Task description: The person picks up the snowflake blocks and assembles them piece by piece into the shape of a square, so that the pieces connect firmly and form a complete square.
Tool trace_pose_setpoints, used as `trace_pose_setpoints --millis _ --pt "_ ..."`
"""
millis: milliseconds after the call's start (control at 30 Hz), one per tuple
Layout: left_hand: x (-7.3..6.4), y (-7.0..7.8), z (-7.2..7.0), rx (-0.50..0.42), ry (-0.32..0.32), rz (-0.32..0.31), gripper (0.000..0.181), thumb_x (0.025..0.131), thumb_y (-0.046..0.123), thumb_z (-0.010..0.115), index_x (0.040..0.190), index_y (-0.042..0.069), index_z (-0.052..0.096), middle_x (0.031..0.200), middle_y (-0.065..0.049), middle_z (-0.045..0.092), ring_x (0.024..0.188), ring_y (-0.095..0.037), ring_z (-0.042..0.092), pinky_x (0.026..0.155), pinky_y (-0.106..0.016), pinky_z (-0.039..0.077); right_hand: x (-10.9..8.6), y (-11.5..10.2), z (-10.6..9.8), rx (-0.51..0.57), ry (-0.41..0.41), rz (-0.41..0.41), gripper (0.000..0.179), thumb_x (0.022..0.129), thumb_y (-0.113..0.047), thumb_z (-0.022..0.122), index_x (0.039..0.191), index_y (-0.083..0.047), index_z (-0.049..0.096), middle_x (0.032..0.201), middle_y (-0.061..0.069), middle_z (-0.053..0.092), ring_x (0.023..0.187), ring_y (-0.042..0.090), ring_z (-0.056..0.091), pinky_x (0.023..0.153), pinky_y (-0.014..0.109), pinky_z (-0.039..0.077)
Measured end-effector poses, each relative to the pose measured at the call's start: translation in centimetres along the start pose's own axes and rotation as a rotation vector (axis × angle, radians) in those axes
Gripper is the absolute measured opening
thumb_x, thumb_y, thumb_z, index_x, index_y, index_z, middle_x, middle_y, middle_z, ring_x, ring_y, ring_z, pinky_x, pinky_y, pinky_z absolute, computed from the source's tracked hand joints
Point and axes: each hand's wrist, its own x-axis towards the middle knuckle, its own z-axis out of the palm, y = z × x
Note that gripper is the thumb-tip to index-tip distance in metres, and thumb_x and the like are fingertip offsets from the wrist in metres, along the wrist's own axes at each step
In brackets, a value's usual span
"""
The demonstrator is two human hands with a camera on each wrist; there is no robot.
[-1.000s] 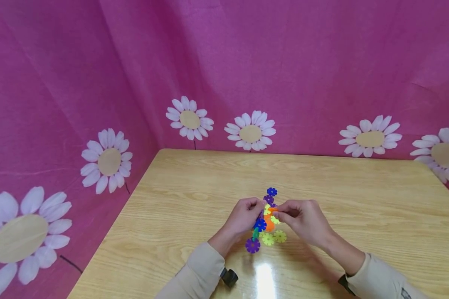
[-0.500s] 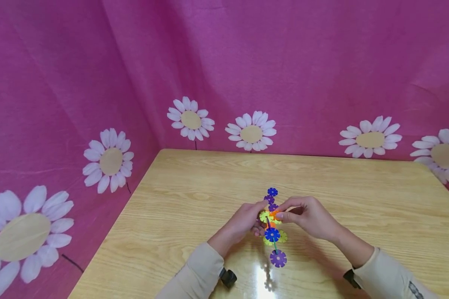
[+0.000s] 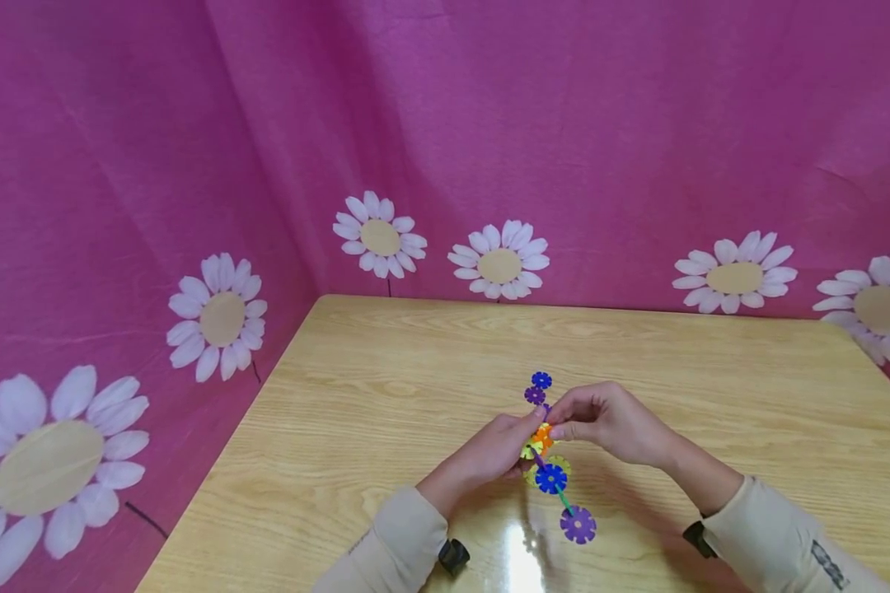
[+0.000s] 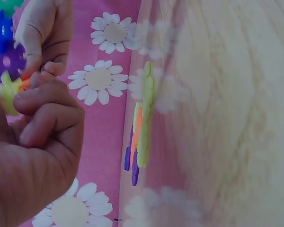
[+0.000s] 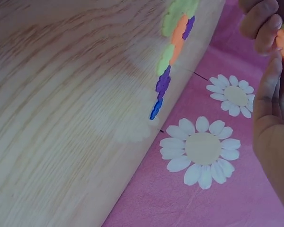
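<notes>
Some of the chain (image 3: 556,484) is hidden where the left hand (image 3: 498,449) pinches its yellow disc (image 3: 531,450) and the right hand (image 3: 626,424) its orange disc (image 3: 544,436). It is held above the bench (image 3: 356,412), long axis slanting nearer and rightward from the hands to a purple disc (image 3: 584,531), its rims notched, its green disc (image 3: 565,500) seen edge-on.

The left hand (image 4: 42,137) grips a yellow piece (image 4: 8,94), a purple disc (image 4: 7,61) touching it. More coloured pieces (image 4: 146,125) rest on the wooden surface (image 4: 232,123).
</notes>
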Motion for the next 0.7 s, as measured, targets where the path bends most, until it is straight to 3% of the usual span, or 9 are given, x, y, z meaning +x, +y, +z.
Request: trace_pose_setpoints --millis 267,433,567,700 --pt "-0.1 -0.3 -0.2 -0.053 -0.144 0.001 0.066 0.092 0.058 0.034 0.087 -0.002 0.06 0.068 0.002 0.053 0.048 -0.01 0.037 0.041 -0.022 0.029 0.0 0.1 0.1 0.168 -0.071 -0.038 0.014 0.083 -0.003 0.066 0.09 -0.002 0.054 0.085 0.01 0.068 0.081 0.031 0.065 0.07 0.037 0.053" --pt "-0.1 -0.3 -0.2 -0.08 -0.175 0.014 0.065 0.094 0.057 0.034 0.089 -0.005 0.056 0.065 0.001 0.046 0.045 -0.011 0.03 0.04 -0.023 0.024 0.1 0.4 0.2 0.183 -0.076 -0.069 0.014 0.084 -0.001 0.064 0.093 -0.001 0.053 0.086 0.011 0.068 0.081 0.029 0.065 0.069 0.037 0.053" --pt "-0.1 -0.4 -0.3 -0.096 -0.157 0.019 0.068 0.094 0.056 0.033 0.092 -0.009 0.053 0.059 0.0 0.042 0.042 -0.011 0.026 0.038 -0.023 0.021 0.3 0.5 -0.1 0.077 -0.065 -0.049 0.015 0.084 -0.009 0.066 0.095 -0.005 0.058 0.089 0.006 0.069 0.083 0.024 0.066 0.071 0.035 0.054" --pt "0.0 -0.6 -0.3 -0.121 -0.138 0.018 0.07 0.092 0.06 0.032 0.077 -0.005 0.051 0.051 -0.001 0.032 0.039 -0.013 0.022 0.038 -0.025 0.018 0.6 1.0 -1.2 -0.159 -0.05 0.018 0.011 0.085 -0.017 0.067 0.093 -0.01 0.063 0.085 0.003 0.068 0.077 0.021 0.065 0.068 0.029 0.054"
